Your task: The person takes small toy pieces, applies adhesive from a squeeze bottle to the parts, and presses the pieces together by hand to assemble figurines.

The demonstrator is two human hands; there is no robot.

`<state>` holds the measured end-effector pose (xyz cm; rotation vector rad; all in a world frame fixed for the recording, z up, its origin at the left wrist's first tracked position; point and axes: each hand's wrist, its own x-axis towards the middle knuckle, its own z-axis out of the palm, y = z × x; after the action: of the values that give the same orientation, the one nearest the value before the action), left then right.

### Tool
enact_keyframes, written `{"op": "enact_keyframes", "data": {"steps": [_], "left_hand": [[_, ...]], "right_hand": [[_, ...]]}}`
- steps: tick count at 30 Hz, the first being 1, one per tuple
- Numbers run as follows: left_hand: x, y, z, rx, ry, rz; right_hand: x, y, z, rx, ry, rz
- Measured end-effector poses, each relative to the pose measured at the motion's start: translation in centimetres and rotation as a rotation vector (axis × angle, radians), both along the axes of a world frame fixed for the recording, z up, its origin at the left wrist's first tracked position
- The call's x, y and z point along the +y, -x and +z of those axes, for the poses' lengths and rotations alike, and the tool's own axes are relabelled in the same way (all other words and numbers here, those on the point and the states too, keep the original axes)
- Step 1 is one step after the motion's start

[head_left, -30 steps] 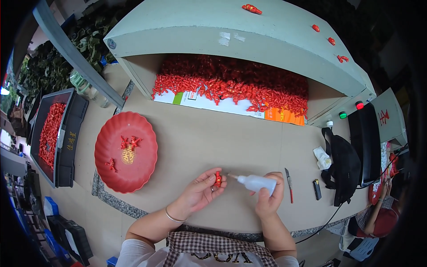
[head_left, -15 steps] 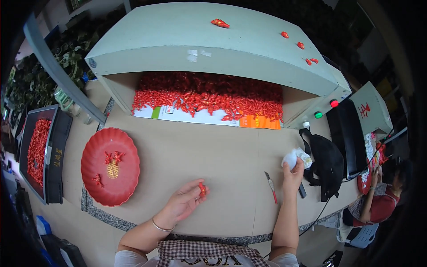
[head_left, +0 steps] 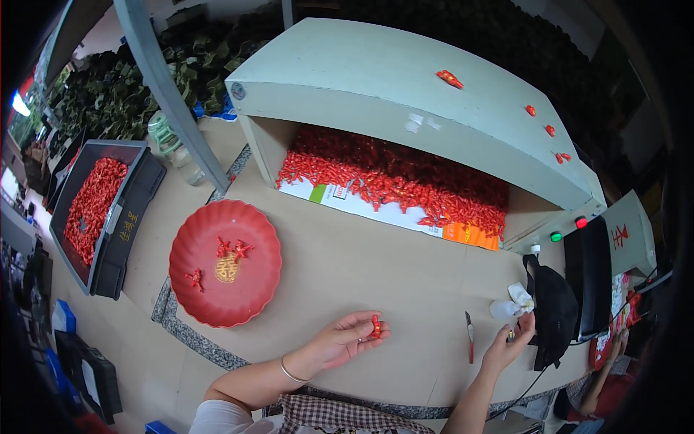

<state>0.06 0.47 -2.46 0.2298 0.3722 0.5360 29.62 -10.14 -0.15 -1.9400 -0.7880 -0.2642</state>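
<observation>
My left hand [head_left: 345, 342] is closed, pinching a small red and gold figurine [head_left: 376, 326] at its fingertips, above the table. My right hand [head_left: 507, 346] has its thumb and fingers apart beside a small white bottle [head_left: 502, 309] and a crumpled white tissue [head_left: 520, 295]. Its fingertips are close to the tissue; I cannot tell whether they touch. A small dark thing shows partly between thumb and fingers, seemingly on the table. Left of that hand lies a slim knife [head_left: 470, 338] with a red handle.
A red scalloped plate [head_left: 189, 239] holds several red pieces. A pale green open-fronted box [head_left: 340, 90] contains a heap of red pieces [head_left: 405, 192]. A grey crate [head_left: 137, 217] stands far left, a black bag [head_left: 553, 311] at right. A co-worker [head_left: 611, 390] sits beyond.
My right hand has let go of the white bottle, which now stands on the table. The left hand still pinches the figurine. The whole view has turned and shifted.
</observation>
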Motion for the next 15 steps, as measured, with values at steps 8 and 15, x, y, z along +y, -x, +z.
{"op": "enact_keyframes", "data": {"steps": [8, 15], "left_hand": [[0.1, 0.9, -0.4, -0.03, -0.011, 0.025], [0.3, 0.7, 0.0, -0.078, -0.013, 0.045]], "right_hand": [[14.6, 11.7, 4.2, -0.11, -0.041, 0.873], [27.8, 19.2, 0.8, -0.4, -0.072, 1.108]]}}
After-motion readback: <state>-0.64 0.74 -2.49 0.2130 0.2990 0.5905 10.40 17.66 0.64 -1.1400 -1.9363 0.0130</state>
